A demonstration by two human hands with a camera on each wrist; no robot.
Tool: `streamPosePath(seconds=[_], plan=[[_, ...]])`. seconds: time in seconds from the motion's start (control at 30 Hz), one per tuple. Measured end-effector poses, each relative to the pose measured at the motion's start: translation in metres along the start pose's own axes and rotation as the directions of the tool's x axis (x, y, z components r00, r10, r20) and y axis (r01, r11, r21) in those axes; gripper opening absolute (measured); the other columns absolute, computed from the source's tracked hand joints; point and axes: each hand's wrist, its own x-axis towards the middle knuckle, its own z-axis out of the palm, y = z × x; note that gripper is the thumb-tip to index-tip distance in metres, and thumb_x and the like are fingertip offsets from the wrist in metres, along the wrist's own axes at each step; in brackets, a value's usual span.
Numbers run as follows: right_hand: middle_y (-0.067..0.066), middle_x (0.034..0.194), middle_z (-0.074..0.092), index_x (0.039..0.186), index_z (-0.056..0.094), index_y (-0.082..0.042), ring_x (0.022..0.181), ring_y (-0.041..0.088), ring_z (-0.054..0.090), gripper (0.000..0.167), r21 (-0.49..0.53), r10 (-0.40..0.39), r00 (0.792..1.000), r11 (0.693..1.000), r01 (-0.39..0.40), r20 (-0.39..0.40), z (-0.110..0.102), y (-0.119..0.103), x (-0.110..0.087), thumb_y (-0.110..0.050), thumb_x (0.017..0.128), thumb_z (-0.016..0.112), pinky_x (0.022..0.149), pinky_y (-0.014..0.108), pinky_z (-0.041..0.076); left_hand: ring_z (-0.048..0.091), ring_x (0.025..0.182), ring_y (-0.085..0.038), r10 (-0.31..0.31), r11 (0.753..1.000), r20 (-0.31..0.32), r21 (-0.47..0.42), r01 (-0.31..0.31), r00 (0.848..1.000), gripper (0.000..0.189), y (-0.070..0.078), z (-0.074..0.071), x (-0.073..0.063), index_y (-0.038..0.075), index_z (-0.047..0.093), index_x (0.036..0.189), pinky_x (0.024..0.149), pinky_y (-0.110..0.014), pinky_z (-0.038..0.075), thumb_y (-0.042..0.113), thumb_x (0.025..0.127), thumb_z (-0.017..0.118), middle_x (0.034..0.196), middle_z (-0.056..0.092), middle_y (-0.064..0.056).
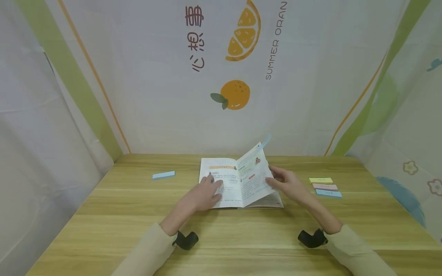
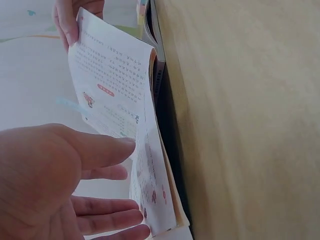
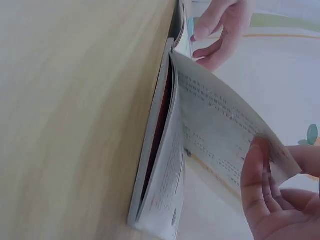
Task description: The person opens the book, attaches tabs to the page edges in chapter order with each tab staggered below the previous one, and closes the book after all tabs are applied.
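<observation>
An open book (image 1: 226,193) lies on the wooden table with its right-hand page (image 1: 253,180) lifted at a slant. My right hand (image 1: 286,184) pinches the outer edge of that page between thumb and fingers, as the right wrist view also shows. A pale blue sticky tab (image 1: 266,141) sticks out from the page's top corner. On the left page, my left hand (image 1: 203,193) rests with its fingers spread and relaxed. In the left wrist view those fingertips (image 2: 132,218) touch the paper near the book's edge.
A light blue sticky-note pad (image 1: 164,175) lies left of the book. To the right, a yellow pad (image 1: 320,180), a pink pad (image 1: 325,187) and a blue pad (image 1: 329,193) lie close together. A printed curtain (image 1: 165,115) hangs behind the table (image 1: 138,218).
</observation>
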Motion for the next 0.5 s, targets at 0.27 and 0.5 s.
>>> streamPosePath(seconds=[0.27, 0.5], plan=[[0.023, 0.127, 0.063, 0.143, 0.049, 0.008, 0.105, 0.027, 0.065, 0.047, 0.056, 0.005, 1.0, 0.998, -0.004, -0.01, 0.009, -0.006, 0.005, -0.021, 0.106, 0.054, 0.083, 0.029, 0.055, 0.06, 0.104, -0.032, 0.025, 0.999, -0.106, -0.02, -0.028, 0.994, 0.042, -0.002, 0.0, 0.005, -0.004, 0.055, 0.139, 0.086, -0.046, 0.054, 0.015, 0.101, 0.061, 0.119, 0.06, -0.022], [0.022, 0.135, 0.059, 0.147, 0.046, 0.005, 0.115, 0.029, 0.06, 0.051, 0.082, 0.022, 1.0, 0.996, -0.022, 0.0, 0.015, -0.011, 0.01, -0.027, 0.107, 0.051, 0.096, 0.039, 0.05, 0.064, 0.103, -0.029, 0.049, 0.99, -0.204, -0.123, -0.075, 0.978, 0.037, 0.006, -0.006, 0.012, -0.004, 0.057, 0.135, 0.088, -0.043, 0.054, 0.014, 0.103, 0.057, 0.116, 0.065, -0.019]])
